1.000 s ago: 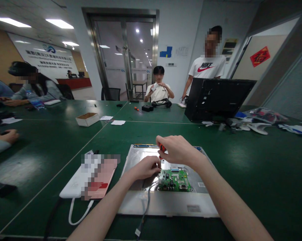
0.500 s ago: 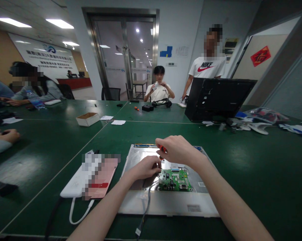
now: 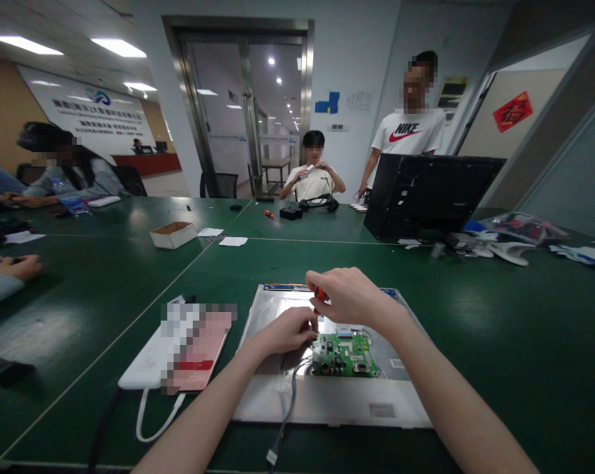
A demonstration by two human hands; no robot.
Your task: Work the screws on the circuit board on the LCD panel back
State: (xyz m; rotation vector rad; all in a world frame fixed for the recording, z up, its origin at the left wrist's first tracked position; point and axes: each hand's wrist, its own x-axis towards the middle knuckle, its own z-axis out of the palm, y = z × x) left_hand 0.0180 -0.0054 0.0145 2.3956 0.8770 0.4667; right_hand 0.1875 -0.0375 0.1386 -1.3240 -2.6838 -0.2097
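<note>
In the head view, a green circuit board (image 3: 344,355) lies on the silver metal back of a flat display panel (image 3: 322,400). My right hand (image 3: 349,293) is closed around the red-and-black handle of a screwdriver (image 3: 319,293), which points down at the board's upper left corner. Right beside the shaft, my left hand (image 3: 292,327) has its fingers curled together at that corner; what they pinch is hidden. A grey cable (image 3: 293,395) runs from the board's left side over the panel's front edge and ends in a white plug (image 3: 272,455).
Left of the panel lie a white power bank (image 3: 147,359) and a pink phone (image 3: 213,342), with a white cable. Farther off are a small open box (image 3: 173,234), a black monitor housing (image 3: 426,197) and another screwdriver (image 3: 269,214). Other people are around the table; one person's hands (image 3: 18,266) rest at left.
My right hand has turned very slightly on the screwdriver handle. My left hand, the board and the panel stay where they were.
</note>
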